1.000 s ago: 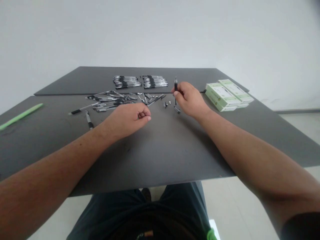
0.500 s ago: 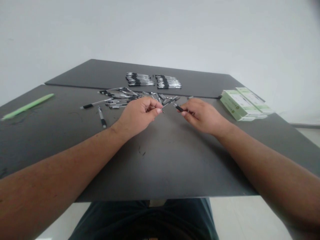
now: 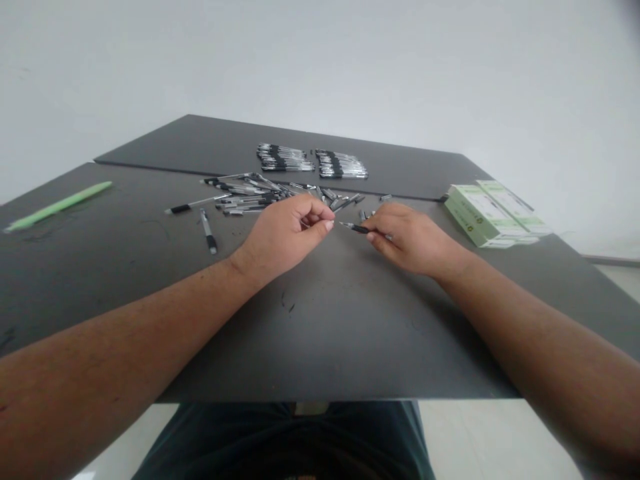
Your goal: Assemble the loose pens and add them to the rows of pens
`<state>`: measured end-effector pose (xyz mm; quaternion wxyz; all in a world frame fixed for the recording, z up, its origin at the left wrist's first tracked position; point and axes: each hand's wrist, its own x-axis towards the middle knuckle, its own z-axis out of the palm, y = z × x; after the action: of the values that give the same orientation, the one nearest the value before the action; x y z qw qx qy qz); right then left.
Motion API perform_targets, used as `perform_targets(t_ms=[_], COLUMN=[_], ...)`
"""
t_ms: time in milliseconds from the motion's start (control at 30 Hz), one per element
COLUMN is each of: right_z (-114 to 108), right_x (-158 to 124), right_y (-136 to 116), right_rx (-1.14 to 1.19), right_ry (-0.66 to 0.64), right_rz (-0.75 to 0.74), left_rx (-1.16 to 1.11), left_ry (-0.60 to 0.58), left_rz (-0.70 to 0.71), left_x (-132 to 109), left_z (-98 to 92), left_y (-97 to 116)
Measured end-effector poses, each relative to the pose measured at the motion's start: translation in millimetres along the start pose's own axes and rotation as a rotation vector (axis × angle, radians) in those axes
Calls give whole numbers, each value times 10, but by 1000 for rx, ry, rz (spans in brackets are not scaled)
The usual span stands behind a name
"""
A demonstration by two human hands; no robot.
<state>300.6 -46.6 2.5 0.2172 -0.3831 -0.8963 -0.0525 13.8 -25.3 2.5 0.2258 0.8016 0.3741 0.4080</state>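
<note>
My right hand (image 3: 411, 237) grips a black-and-clear pen (image 3: 358, 228), its tip pointing left toward my left hand. My left hand (image 3: 290, 232) is curled in a pinch just left of that tip; what sits between its fingers is too small to make out. Both hands hover low over the dark table (image 3: 320, 333). Just beyond them lies a loose heap of pens and pen parts (image 3: 260, 195). Farther back, two neat rows of pens (image 3: 313, 162) lie side by side.
Green-and-white boxes (image 3: 493, 213) are stacked at the right side of the table. A long green strip (image 3: 57, 205) lies at the far left. A single pen (image 3: 207, 231) lies apart, left of the heap. A white wall stands behind the table.
My right hand lowered the pen from upright to lying nearly level and came toward my left hand. My left hand rose off the table to meet the pen tip. The camera shifted slightly.
</note>
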Motion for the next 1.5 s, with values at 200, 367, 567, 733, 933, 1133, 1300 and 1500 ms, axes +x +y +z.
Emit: perform_targets(t_ms=[200,367,567,733,933,1133,1300,1500], right_z=[-17,-20,-34,-41,-49,-54,-23,-38], right_x=[31,42,43,40,46,60,58,62], right_y=[-36,-60,-77,-74,-114,-176,-182,-233], right_rx=[10,-2,-39,-54,-34,-21,18,122], right_ry=[-18,-37,-61,-61,-45,-42,-31,-44], right_rz=[-31,-40,-61,-57,-73,-91,-66,92], left_rx=[43,57,79,77,87,84,54,14], left_ry=[-39,-60,-87,-89,-111,-114,-97,-74], left_rz=[37,54,60,78,82,89,87,106], left_x=[-24,-36,-29,-31,-39,-39,-26,-37], left_z=[17,33,36,37,35,53,43,53], left_y=[9,-1,-10,-18,-4,-10,-28,-39])
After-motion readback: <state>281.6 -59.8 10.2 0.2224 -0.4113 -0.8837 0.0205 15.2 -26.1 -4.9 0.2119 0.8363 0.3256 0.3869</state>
